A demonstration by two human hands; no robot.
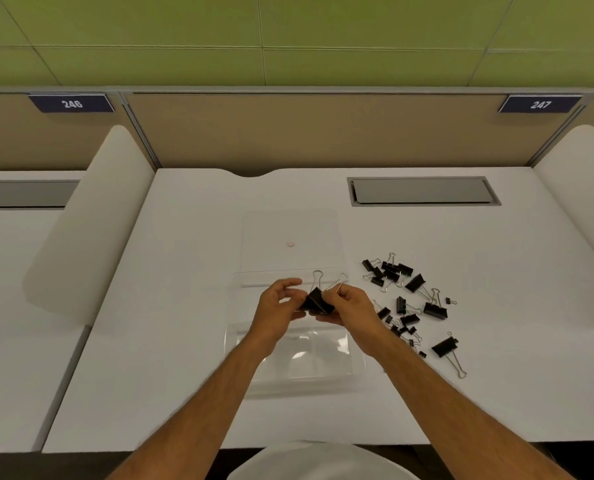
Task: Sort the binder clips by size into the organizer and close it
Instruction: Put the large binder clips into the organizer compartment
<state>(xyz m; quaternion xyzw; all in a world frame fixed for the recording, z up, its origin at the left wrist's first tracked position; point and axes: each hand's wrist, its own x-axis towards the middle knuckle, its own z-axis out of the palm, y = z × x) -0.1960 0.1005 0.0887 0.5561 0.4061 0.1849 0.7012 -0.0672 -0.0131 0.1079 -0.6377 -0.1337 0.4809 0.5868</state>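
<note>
We face white table [191, 341]. Clear organizer [299, 362] lies open at centre, lid [290, 230] flat behind it. Loose binder clips [406, 303], mixed sizes, scattered just right of organizer. Above organizer our left hand [278, 308] and right hand [349, 308] both pinch one large binder clip [318, 301], wire handles pointing up and away.

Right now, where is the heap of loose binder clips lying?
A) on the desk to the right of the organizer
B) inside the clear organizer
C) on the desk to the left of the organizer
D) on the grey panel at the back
A: the loose binder clips lie scattered on the white desk, right of the clear organizer.
</note>
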